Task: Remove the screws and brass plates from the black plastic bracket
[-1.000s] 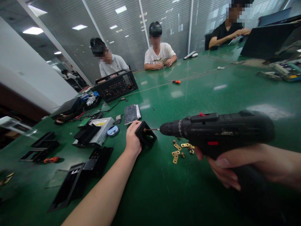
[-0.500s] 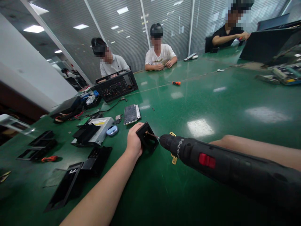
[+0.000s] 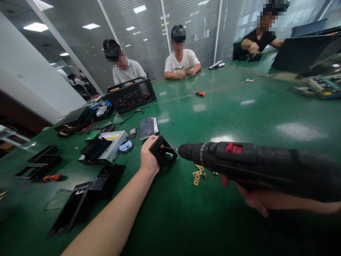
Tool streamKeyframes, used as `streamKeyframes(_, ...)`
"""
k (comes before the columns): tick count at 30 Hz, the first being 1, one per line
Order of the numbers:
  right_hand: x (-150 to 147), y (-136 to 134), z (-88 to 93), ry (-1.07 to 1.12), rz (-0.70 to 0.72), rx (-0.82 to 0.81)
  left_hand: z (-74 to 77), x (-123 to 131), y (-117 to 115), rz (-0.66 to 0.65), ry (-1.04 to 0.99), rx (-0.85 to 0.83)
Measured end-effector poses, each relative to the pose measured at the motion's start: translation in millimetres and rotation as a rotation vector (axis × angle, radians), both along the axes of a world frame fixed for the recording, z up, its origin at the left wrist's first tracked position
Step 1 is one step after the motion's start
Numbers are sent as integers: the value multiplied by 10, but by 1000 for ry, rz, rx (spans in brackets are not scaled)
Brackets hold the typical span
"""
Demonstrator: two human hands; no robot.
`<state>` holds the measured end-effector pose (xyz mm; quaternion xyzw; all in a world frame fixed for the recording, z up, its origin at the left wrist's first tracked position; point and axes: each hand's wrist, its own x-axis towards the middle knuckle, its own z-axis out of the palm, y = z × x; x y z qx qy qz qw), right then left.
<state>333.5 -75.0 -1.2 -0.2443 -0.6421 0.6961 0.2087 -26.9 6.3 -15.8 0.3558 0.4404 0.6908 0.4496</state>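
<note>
My left hand grips a small black frame-like part by its left side, above the green table. A brass-coloured screw stands at the part's upper left corner, and the long bit of a black power drill reaches it. The drill lies nearly level, pointing left, with a red switch on top. Below its body my right hand is wrapped round the drill, partly hidden by it. Small brass plates and a loose screw lie under the drill's front end.
To the left lie black brackets, an orange tool, a metal drive and a blue round case. Further back are a black chassis and an orange screwdriver. Three people sit across the table.
The drill has swung to a more level angle, showing my right hand and more brass pieces below. My left hand and the black part have shifted slightly left. A person's hand at far right has moved.
</note>
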Motion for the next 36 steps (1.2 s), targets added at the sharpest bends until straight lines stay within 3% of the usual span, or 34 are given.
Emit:
streamKeyframes(3, -112, -37, 153, 4, 13, -163, -11, 2, -50, 6, 0, 6)
streamKeyframes(6, -148, -56, 187, 36, -4, -250, 9, 29, -126, 11, -24, -27)
streamKeyframes(13, -135, -5, -6, 36, 15, -219, -18, 41, -78, 11, -69, -150)
streamKeyframes(18, -104, -25, -144, -73, -73, -118, -71, -2, 36, -9, -93, -156)
streamKeyframes(27, -142, -15, 65, -86, -33, -106, -92, -15, 63, -26, -75, -145)
streamKeyframes(36, -172, 5, 2, -106, -48, -120, -95, 2, 67, -23, -93, -159)
